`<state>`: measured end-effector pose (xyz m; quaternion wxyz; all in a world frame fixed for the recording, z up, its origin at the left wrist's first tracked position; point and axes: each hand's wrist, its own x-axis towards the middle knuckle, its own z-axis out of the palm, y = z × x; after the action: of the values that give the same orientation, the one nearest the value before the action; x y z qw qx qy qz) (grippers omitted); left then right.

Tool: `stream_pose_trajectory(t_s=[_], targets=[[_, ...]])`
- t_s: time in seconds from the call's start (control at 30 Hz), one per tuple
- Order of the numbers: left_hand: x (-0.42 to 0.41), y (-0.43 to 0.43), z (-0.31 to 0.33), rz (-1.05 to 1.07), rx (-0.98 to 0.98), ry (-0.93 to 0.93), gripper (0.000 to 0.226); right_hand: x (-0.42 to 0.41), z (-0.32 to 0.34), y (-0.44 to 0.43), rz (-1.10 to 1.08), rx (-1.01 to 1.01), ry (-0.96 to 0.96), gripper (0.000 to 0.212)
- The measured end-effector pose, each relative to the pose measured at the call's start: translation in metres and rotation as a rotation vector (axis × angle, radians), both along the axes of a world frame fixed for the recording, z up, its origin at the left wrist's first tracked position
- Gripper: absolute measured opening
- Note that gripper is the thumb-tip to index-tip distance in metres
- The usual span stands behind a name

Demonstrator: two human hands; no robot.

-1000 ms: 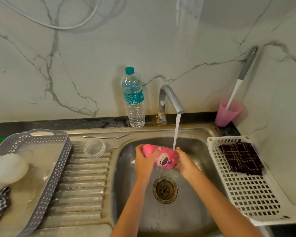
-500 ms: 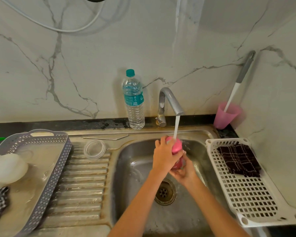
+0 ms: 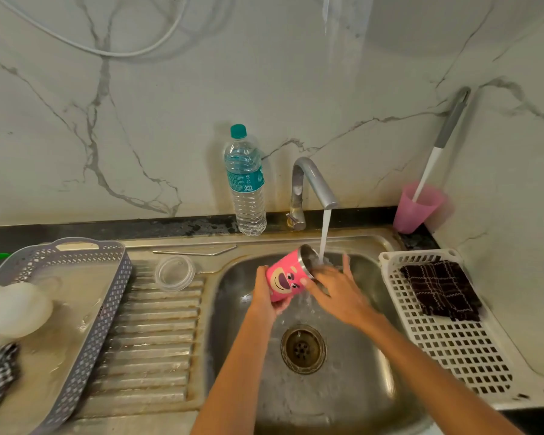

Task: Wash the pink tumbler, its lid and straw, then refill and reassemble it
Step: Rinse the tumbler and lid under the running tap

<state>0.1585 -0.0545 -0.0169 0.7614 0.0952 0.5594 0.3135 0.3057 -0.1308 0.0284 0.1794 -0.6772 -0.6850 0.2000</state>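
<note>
— Steel straw [image 3: 195,252], clear lid [image 3: 175,273]?
— Both on the drainboard [image 3: 151,340], left of the sink [image 3: 352,403], apart.
— Pink tumbler [image 3: 285,279]?
— Over the sink, tilted, mouth under the tap [image 3: 314,180] stream. The left hand [image 3: 264,293] grips its base; the right hand [image 3: 336,290], fingers spread, touches the rim.

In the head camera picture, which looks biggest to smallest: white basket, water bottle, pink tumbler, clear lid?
1. white basket
2. water bottle
3. pink tumbler and clear lid: these two look too alike in size to rank.
</note>
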Motion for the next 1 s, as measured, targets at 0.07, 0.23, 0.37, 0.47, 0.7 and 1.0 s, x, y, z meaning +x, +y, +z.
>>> stream_pose_trajectory(t_s=[0.07,0.23,0.37,0.47,0.7,1.0], targets=[[0.001,0.000,-0.004,0.008,-0.017,-0.044,0.047,0.011,0.000,0.006,0.115,0.089,-0.192,0.053],[0.006,-0.007,-0.009,0.044,-0.024,-0.076,0.045,-0.028,-0.002,-0.001,-0.235,0.082,0.254,0.022],[0.006,-0.010,-0.016,0.033,-0.021,-0.064,0.043,-0.043,0.001,-0.009,-0.387,0.077,0.528,0.013],[-0.001,-0.006,-0.017,-0.026,-0.027,-0.025,0.046,-0.013,-0.007,-0.009,-0.026,0.162,0.012,0.040],[0.005,-0.007,-0.018,-0.127,-0.142,-0.169,0.061,-0.009,-0.010,0.002,-0.020,0.159,0.409,0.055],[0.019,-0.026,-0.024,-0.349,0.011,-0.083,0.063,-0.019,-0.018,0.017,-0.461,-0.033,0.856,0.059]])
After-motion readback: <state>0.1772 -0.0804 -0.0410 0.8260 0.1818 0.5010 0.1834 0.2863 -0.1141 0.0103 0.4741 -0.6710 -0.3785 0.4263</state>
